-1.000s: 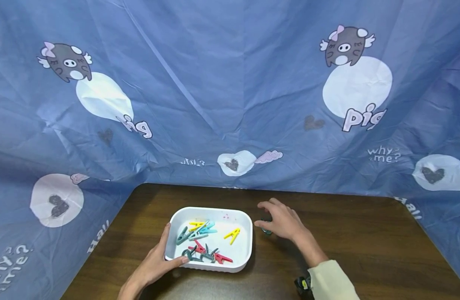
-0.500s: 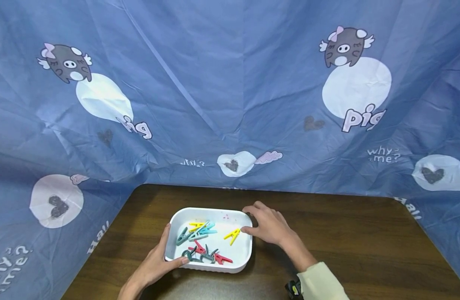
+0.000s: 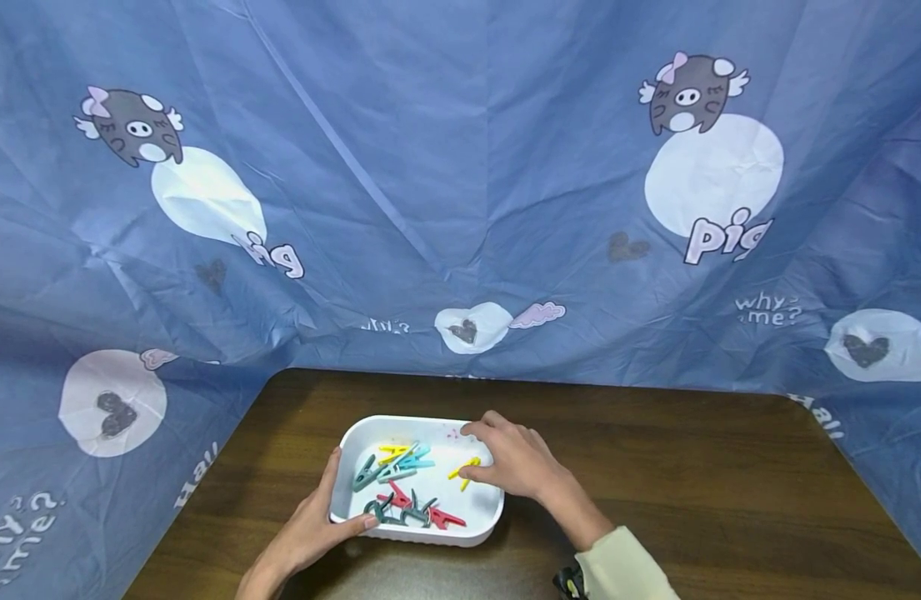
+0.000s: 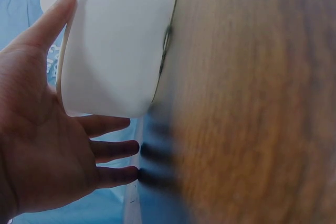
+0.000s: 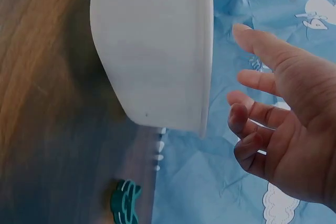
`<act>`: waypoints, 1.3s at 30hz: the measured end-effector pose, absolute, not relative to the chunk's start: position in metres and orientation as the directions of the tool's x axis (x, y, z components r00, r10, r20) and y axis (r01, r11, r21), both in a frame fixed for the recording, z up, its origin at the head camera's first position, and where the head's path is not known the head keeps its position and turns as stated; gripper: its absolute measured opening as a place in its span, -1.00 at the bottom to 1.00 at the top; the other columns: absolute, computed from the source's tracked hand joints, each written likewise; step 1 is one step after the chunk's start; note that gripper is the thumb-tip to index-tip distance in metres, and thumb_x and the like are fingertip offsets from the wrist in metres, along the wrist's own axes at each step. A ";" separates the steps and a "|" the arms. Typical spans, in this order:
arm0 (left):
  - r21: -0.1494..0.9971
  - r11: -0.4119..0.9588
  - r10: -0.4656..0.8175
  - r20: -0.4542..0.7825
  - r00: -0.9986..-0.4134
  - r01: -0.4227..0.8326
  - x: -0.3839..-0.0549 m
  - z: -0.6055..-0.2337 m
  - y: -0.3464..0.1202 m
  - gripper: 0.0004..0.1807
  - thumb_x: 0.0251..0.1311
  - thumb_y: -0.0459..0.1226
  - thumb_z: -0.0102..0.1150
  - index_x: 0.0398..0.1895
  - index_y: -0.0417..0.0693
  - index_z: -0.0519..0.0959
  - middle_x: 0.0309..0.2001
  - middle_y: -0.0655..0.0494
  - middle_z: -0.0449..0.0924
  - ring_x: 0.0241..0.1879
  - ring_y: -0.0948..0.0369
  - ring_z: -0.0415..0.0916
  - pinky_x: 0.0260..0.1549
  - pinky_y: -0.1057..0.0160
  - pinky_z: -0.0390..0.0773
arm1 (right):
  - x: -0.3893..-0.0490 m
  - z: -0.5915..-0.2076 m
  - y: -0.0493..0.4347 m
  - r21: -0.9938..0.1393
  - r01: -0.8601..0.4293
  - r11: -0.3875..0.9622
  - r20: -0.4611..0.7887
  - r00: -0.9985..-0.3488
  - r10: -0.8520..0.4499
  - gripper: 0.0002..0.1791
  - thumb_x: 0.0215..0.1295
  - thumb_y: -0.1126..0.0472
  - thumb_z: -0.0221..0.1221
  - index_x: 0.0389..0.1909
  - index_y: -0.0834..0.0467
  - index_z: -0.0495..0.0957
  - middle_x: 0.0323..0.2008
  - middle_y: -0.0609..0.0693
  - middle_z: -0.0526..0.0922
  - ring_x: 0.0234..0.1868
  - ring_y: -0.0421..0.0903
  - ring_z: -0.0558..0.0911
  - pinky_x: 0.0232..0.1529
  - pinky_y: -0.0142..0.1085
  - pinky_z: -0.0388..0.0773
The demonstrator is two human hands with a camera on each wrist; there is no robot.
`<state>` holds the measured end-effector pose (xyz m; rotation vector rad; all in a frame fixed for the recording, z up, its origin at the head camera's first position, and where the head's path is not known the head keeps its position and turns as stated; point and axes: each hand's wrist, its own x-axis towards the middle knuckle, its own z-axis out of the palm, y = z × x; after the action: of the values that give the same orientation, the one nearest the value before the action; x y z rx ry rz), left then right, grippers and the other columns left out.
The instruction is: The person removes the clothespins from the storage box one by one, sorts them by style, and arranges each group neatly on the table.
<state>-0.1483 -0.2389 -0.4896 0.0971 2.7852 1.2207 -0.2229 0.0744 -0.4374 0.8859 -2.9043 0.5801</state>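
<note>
A white plastic tub (image 3: 400, 421) sits on the table with several clothespins and clips in it. My left hand (image 3: 306, 521) touches its left side, thumb over the front rim and straight fingers beside the wall (image 4: 115, 45). Over the tub's right end hovers my right hand (image 3: 516, 458), fingers loosely bent and holding nothing. Just under its thumb lies a yellow clothespin (image 3: 468, 471), partly covered. A dark green clip (image 5: 126, 203) lies on the table in the right wrist view; the right hand hides it from the head view.
Grouped at the tub's left are blue clothespins (image 3: 417, 458) and another yellow one (image 3: 392, 452). Red clothespins (image 3: 447, 518) and dark green clips (image 3: 415, 510) lie near its front. The brown wooden table (image 3: 693, 475) ends at a blue patterned curtain (image 3: 460, 208).
My right hand has moved left from beside the green clip on the table to over the tub's right end. The left hand and tub stay where they were.
</note>
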 end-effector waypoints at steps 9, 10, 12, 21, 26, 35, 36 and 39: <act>0.734 0.680 0.093 -0.069 -0.993 0.012 -0.148 -0.489 -0.239 0.33 0.03 0.02 0.48 0.62 -0.20 -0.27 0.57 -0.38 -0.05 0.44 -0.25 0.23 0.35 -0.22 0.28 | -0.220 -0.441 0.062 -0.339 -0.573 0.746 0.118 -0.813 -0.571 -0.36 0.15 -0.19 0.39 0.21 -0.02 0.58 0.01 -0.04 0.62 -0.12 -0.10 0.67 -0.35 -0.29 0.55; 0.734 0.679 0.092 -0.070 -0.993 0.012 -0.148 -0.489 -0.239 0.33 0.03 0.02 0.48 0.62 -0.20 -0.27 0.57 -0.37 -0.05 0.45 -0.25 0.22 0.35 -0.22 0.28 | -0.220 -0.442 0.061 -0.336 -0.574 0.746 0.116 -0.812 -0.573 -0.37 0.14 -0.19 0.39 0.21 -0.02 0.58 0.02 -0.04 0.63 -0.11 -0.09 0.68 -0.34 -0.27 0.56; 0.735 0.678 0.093 -0.069 -0.993 0.012 -0.148 -0.489 -0.239 0.33 0.03 0.02 0.48 0.62 -0.20 -0.27 0.57 -0.37 -0.05 0.45 -0.26 0.22 0.35 -0.22 0.28 | -0.219 -0.443 0.058 -0.328 -0.579 0.746 0.119 -0.809 -0.576 -0.38 0.14 -0.20 0.39 0.19 -0.03 0.59 0.03 -0.04 0.63 -0.09 -0.08 0.69 -0.33 -0.24 0.58; 0.736 0.677 0.093 -0.064 -0.994 0.016 -0.147 -0.489 -0.239 0.32 0.05 0.03 0.47 0.62 -0.18 -0.28 0.57 -0.36 -0.07 0.46 -0.26 0.20 0.36 -0.23 0.26 | -0.215 -0.449 0.048 -0.280 -0.630 0.724 0.153 -0.774 -0.614 -0.40 0.10 -0.21 0.41 0.14 -0.06 0.61 -0.05 -0.09 0.63 -0.22 -0.21 0.61 -0.42 -0.34 0.49; 0.737 0.676 0.095 -0.064 -0.993 0.017 -0.148 -0.489 -0.239 0.32 0.05 0.02 0.47 0.62 -0.17 -0.29 0.57 -0.36 -0.06 0.46 -0.25 0.20 0.37 -0.23 0.25 | -0.213 -0.451 0.043 -0.267 -0.643 0.718 0.141 -0.763 -0.631 -0.40 0.11 -0.22 0.40 0.15 -0.09 0.60 -0.06 -0.11 0.60 -0.31 -0.27 0.52 -0.41 -0.38 0.45; 0.732 0.681 0.092 -0.056 -0.994 0.022 -0.148 -0.490 -0.239 0.31 0.06 0.03 0.46 0.63 -0.13 -0.28 0.56 -0.36 -0.02 0.46 -0.25 0.20 0.36 -0.23 0.26 | -0.211 -0.455 0.035 -0.282 -0.656 0.700 0.101 -0.746 -0.658 -0.39 0.07 -0.20 0.42 0.16 -0.11 0.60 -0.09 -0.12 0.58 -0.43 -0.30 0.42 -0.49 -0.42 0.31; 0.731 0.682 0.092 -0.056 -0.994 0.022 -0.148 -0.490 -0.239 0.31 0.06 0.03 0.46 0.63 -0.14 -0.28 0.56 -0.36 -0.02 0.46 -0.25 0.20 0.36 -0.23 0.26 | -0.211 -0.456 0.034 -0.281 -0.660 0.697 0.104 -0.743 -0.661 -0.39 0.06 -0.20 0.43 0.15 -0.11 0.60 -0.09 -0.12 0.58 -0.43 -0.30 0.44 -0.48 -0.42 0.32; 0.733 0.680 0.093 -0.059 -0.994 0.020 -0.148 -0.489 -0.239 0.31 0.06 0.03 0.46 0.62 -0.15 -0.27 0.57 -0.36 -0.03 0.46 -0.25 0.20 0.36 -0.23 0.26 | -0.210 -0.459 0.033 -0.288 -0.671 0.683 0.112 -0.732 -0.672 -0.39 0.05 -0.20 0.43 0.15 -0.10 0.60 -0.09 -0.12 0.59 -0.37 -0.28 0.51 -0.45 -0.42 0.36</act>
<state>-0.1481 -0.2392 -0.4895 0.0941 2.7956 1.2177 -0.2101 0.0326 -0.4589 1.1505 -2.8843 0.4919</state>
